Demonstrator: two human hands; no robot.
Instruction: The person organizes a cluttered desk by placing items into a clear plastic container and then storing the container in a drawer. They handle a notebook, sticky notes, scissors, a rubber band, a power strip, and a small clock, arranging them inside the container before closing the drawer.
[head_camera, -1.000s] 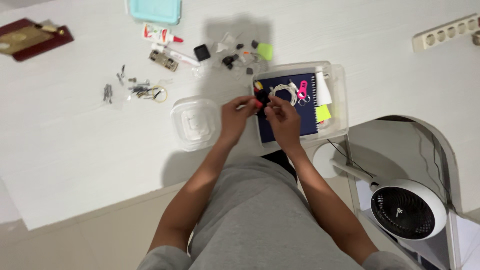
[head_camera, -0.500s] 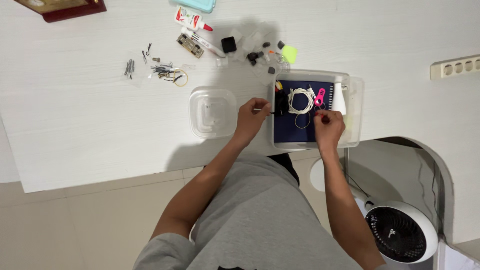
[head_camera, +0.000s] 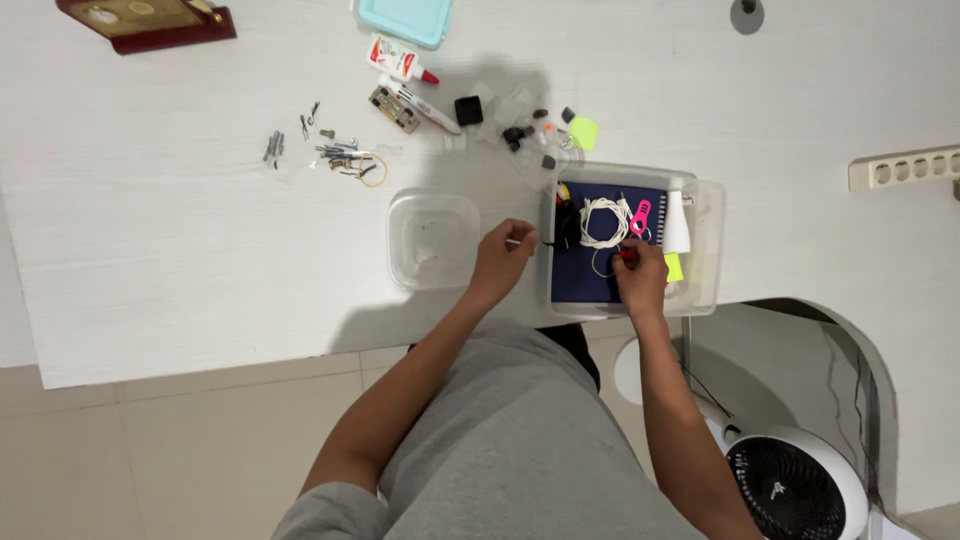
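Note:
My left hand (head_camera: 502, 262) rests at the left rim of a clear plastic box (head_camera: 706, 250) and pinches a thin black-and-white cable end; its fingers are closed on it. My right hand (head_camera: 640, 280) is inside the box on a dark blue notebook (head_camera: 585, 280), fingers closed around a small red thing. A coiled white cable (head_camera: 602, 222), pink scissors (head_camera: 640, 215) and a white roll (head_camera: 677, 222) lie on the notebook.
An empty clear lid (head_camera: 433, 238) lies left of the box. Behind it are small black parts, a glue tube (head_camera: 398, 59), a metal hinge (head_camera: 393, 108), screws (head_camera: 335, 155), a teal lid (head_camera: 405, 18) and a red plaque (head_camera: 145, 18). A power strip (head_camera: 900, 168) lies right; a white fan (head_camera: 795, 485) stands below.
My hands have parted: the left stays at the box's left rim, the right has gone to the lower middle of the notebook. The camera view has shifted.

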